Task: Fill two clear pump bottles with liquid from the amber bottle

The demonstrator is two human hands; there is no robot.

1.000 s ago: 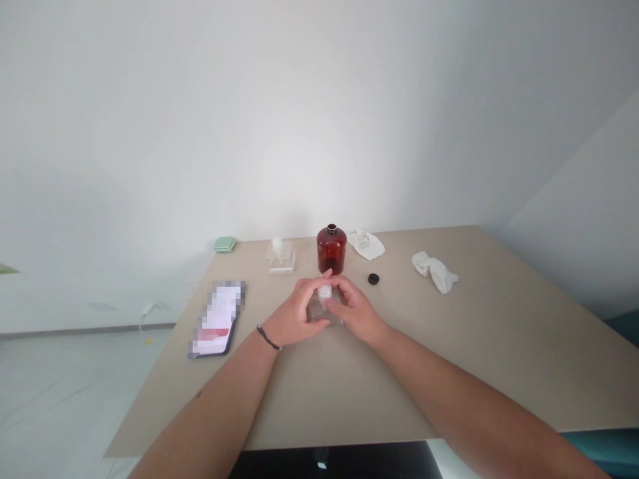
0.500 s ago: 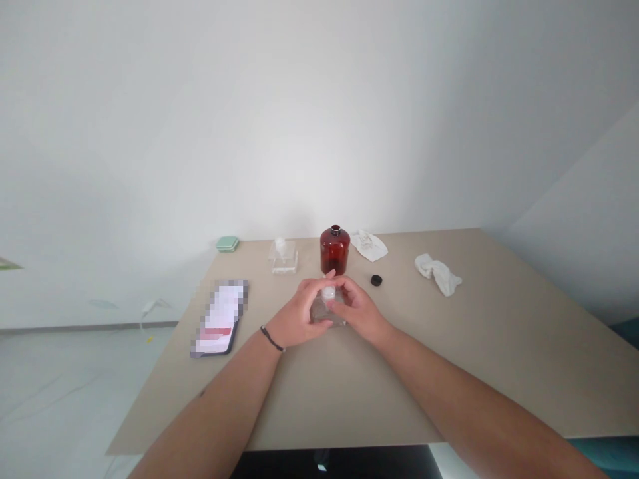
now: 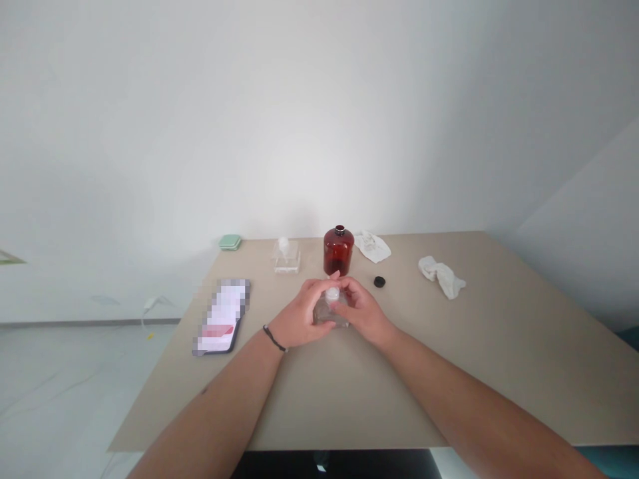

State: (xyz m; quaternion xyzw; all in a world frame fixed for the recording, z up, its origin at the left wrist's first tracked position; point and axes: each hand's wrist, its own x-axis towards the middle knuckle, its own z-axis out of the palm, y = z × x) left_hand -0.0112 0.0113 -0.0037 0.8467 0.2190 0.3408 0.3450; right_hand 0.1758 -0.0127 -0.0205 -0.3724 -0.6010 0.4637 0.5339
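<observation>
A clear, squat bottle (image 3: 324, 314) with a white cap (image 3: 332, 293) stands on the table between my hands. My left hand (image 3: 305, 313) curves round the bottle's left side, thumb low at the front and fingers behind. From the right, my right hand (image 3: 363, 311) grips near the neck, its thumb against the front just under the cap. The far fingertips of both hands are partly hidden behind the bottle. Directly behind stands a dark red glass bottle (image 3: 338, 251) with an uncapped neck. To its right lies a small black cap (image 3: 379, 282).
A second clear bottle (image 3: 287, 262) with a white top stands behind on the left, near a green case (image 3: 230, 242). A phone (image 3: 223, 316) lies at the table's left. Crumpled white tissues (image 3: 443, 277) are at the right, and another tissue (image 3: 374, 248) lies by the wall.
The whole view has shifted slightly, so everything appears a little further right. Both hands keep the same hold on the clear bottle.
</observation>
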